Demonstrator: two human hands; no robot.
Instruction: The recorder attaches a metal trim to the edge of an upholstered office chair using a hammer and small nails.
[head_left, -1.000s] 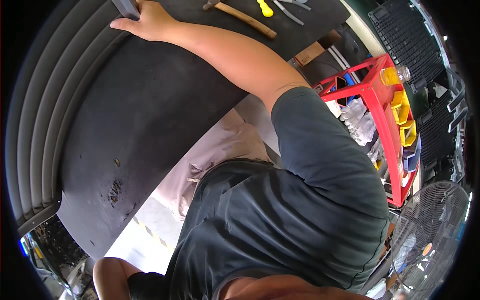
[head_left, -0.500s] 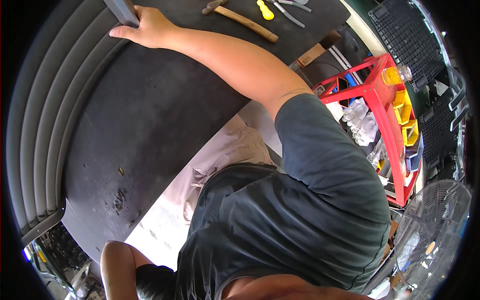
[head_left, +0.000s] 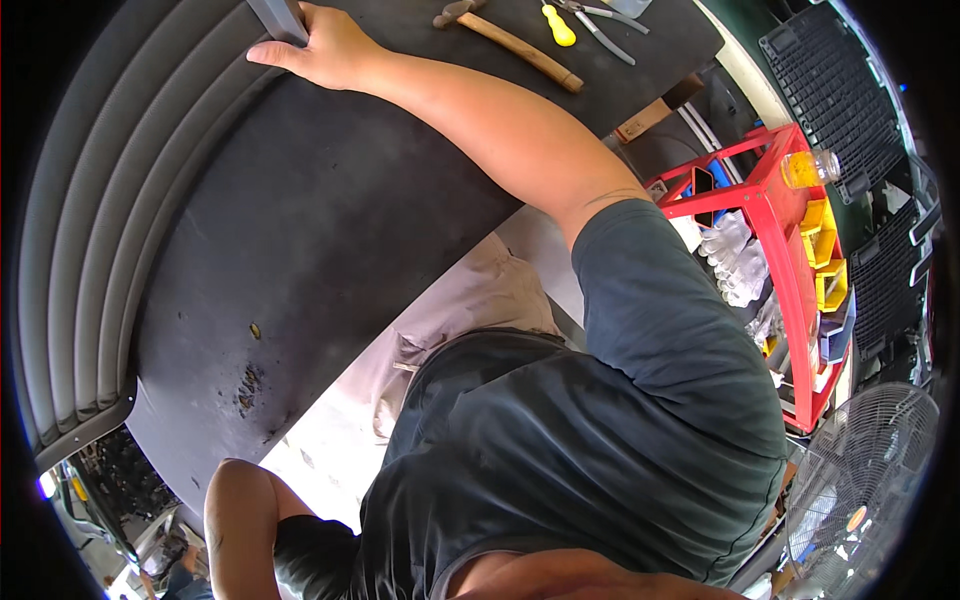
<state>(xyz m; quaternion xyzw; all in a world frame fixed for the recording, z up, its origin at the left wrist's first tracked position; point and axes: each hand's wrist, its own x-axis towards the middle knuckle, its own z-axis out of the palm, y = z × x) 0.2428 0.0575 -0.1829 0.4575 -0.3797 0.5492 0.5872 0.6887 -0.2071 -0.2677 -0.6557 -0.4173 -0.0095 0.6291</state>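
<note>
From where I stood, the work seemed to be somewhere in its middle. The panel, grey, padded and ribbed, lay along the left side of the black table, and a dark strip already bordered its near end. The right hand was at the far part of the panel, closed around the lower end of a grey bar. The thumb was stretched over the panel's edge; the other fingers were mostly hidden, so I could not tell how firmly they gripped. Of the left arm only the bent elbow part showed; the left hand was out of view, and its fingers I could not judge.

The bar's upper end was also out of view, so whether it was fastened, and how much work was left, I could not say. The hammer, the yellow handle and the pliers lay on the table, held by nobody.

About writing: the carton carried small marks and the fan an orange badge, both too small for reading.
</note>
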